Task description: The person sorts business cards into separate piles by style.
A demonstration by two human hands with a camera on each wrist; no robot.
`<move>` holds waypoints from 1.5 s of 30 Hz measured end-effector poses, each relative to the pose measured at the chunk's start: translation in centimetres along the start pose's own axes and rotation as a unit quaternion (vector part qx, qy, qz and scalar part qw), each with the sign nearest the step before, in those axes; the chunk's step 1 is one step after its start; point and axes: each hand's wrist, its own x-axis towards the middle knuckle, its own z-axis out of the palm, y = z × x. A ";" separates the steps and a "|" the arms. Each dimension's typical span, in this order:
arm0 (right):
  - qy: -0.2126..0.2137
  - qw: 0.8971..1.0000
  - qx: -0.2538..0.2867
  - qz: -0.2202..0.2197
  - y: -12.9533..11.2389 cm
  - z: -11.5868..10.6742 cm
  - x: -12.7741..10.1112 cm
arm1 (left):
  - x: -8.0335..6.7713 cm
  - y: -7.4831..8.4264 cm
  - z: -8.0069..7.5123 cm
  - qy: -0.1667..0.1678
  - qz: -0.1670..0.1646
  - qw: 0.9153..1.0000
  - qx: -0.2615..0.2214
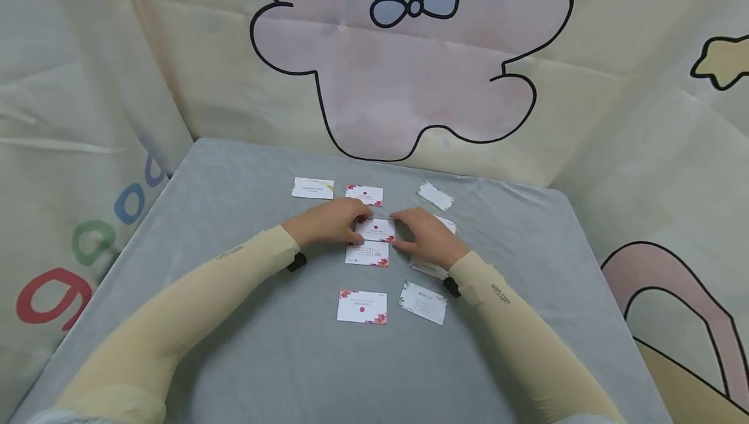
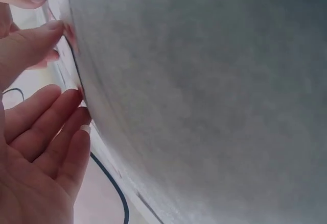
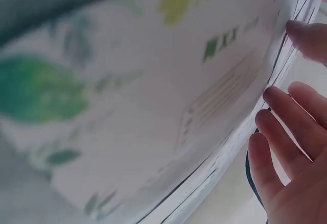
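A cloth backdrop printed with coloured letters hangs at the far left, beside the grey table. The left hand rests flat on it, its straight fingers touching the left edge of a red-flowered card. That card lies between both hands, overlapping a second flowered card just nearer the person. The right hand touches the card's right edge with relaxed fingers, covering a green-leafed card. More cards lie beyond and nearer the grip. A cartoon bear cloth fills the wall behind.
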 end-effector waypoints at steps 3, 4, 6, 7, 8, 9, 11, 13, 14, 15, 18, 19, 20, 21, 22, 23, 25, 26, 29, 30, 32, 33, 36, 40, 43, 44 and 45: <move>0.003 1.000 -0.004 -0.001 -0.3 0.1 0.3 | -0.1 0.1 -0.2 -0.004 -0.009 1.000 -0.001; 0.003 1.000 -0.007 -0.002 -0.4 0.0 0.4 | 0.0 0.1 -0.2 -0.003 -0.010 1.000 -0.001; 0.003 1.000 -0.008 -0.002 -0.6 -0.1 0.6 | 0.1 0.2 -0.4 -0.002 -0.013 1.000 -0.003; 0.004 1.000 -0.007 -0.002 -0.6 -0.2 0.8 | 0.1 0.4 -0.5 -0.001 -0.014 1.000 -0.005; 0.004 1.000 -0.005 0.000 -0.7 -0.3 0.8 | 0.2 0.5 -0.6 0.000 -0.013 1.000 -0.004; 0.005 1.000 -0.002 0.001 -0.8 -0.4 0.9 | 0.3 0.5 -0.8 0.001 -0.012 1.000 -0.004; 0.007 1.000 0.004 0.001 -0.9 -0.5 1.1 | 0.4 0.7 -1.0 0.004 -0.015 1.000 -0.004; 0.009 1.000 0.007 0.000 -0.9 -0.6 1.2 | 0.5 0.7 -1.2 0.008 -0.020 1.000 -0.001; 0.010 1.000 0.010 -0.002 -0.9 -0.6 1.3 | 0.6 0.7 -1.2 0.008 -0.023 1.000 0.000; 0.009 1.000 0.013 -0.003 -0.9 -0.6 1.4 | 0.6 0.7 -1.3 0.007 -0.027 1.000 -0.001; -0.002 1.000 0.017 -0.003 -1.0 -0.3 1.4 | 0.6 0.7 -1.0 -0.003 -0.031 0.999 0.007; -0.004 1.000 0.017 -0.004 -1.0 -0.2 1.4 | 0.6 0.7 -0.9 -0.005 -0.030 0.999 0.010; -0.006 1.000 0.016 -0.005 -1.0 -0.2 1.5 | 0.6 0.8 -0.9 -0.005 -0.031 0.999 0.012; -0.008 1.000 0.012 -0.007 -1.1 -0.2 1.5 | 0.5 0.7 -0.7 -0.004 -0.033 0.999 0.016; -0.007 1.000 0.006 -0.012 -1.1 -0.2 1.6 | 0.5 0.6 -0.7 -0.002 -0.034 0.999 0.021; -0.004 1.000 -0.001 -0.018 -1.2 -0.3 1.8 | 0.4 0.5 -0.7 0.002 -0.036 0.999 0.022; 0.004 1.000 -0.014 -0.025 -1.4 -0.6 2.3 | 0.4 0.3 -1.0 0.015 -0.033 0.999 0.032; 0.005 0.999 -0.020 -0.026 -1.5 -0.8 2.6 | 0.4 0.1 -1.2 0.020 -0.033 0.998 0.039; 0.009 0.999 -0.027 -0.019 -1.8 -1.4 4.0 | 0.7 -0.7 -2.2 0.040 -0.030 0.997 0.061; 0.010 1.000 -0.024 -0.010 -1.9 -1.5 4.5 | 0.8 -1.1 -2.6 0.047 -0.031 0.996 0.064; 0.010 1.000 -0.021 0.002 -1.8 -1.8 5.8 | 1.3 -1.7 -3.2 0.052 -0.040 0.996 0.065; 0.012 1.000 -0.017 0.006 -1.6 -1.9 6.4 | 1.6 -2.0 -3.5 0.052 -0.045 0.996 0.058; 0.017 1.000 -0.007 0.014 -1.1 -1.9 8.0 | 2.5 -2.9 -3.9 0.045 -0.061 0.996 0.041; 0.015 0.999 0.015 0.027 -0.5 -1.6 9.4 | 3.4 -3.7 -3.9 0.035 -0.077 0.996 0.032; 0.008 0.999 0.030 0.042 -0.1 -1.2 9.9 | 3.9 -4.1 -3.6 0.028 -0.077 0.996 0.039; 0.007 0.998 0.033 0.046 0.0 -1.1 9.9 | 4.0 -4.2 -3.5 0.026 -0.074 0.996 0.041; 0.008 0.998 0.036 0.049 0.1 -1.0 10.0 | 4.1 -4.2 -3.4 0.025 -0.072 0.996 0.041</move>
